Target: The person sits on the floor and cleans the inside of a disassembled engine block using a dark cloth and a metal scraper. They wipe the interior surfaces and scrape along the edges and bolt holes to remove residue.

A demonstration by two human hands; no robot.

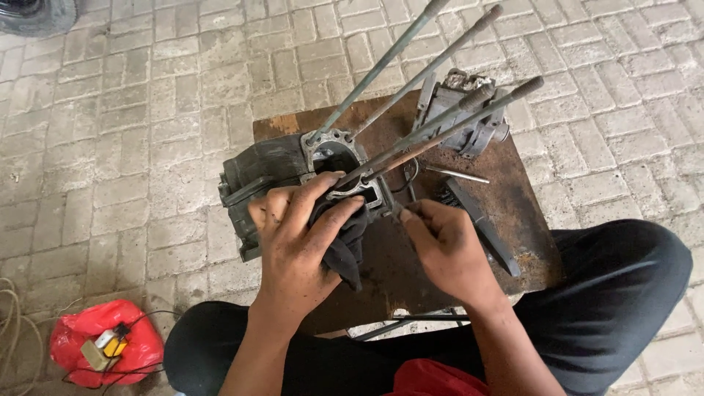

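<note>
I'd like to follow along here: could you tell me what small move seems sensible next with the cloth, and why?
Probably press the dark cloth further into the engine case opening: the left hand already holds it at the rim between the long studs, while the right hand pinches something small beside it.

I am counting: four studs point(411, 88), two casings point(271, 172), one rag point(345, 246), one table point(528, 220), one red bag point(103, 345).

Dark grey engine case point(264, 172), black rag point(345, 246), rust-brown plate point(513, 198), red bag point(103, 341), grey brick paving point(132, 110).
</note>
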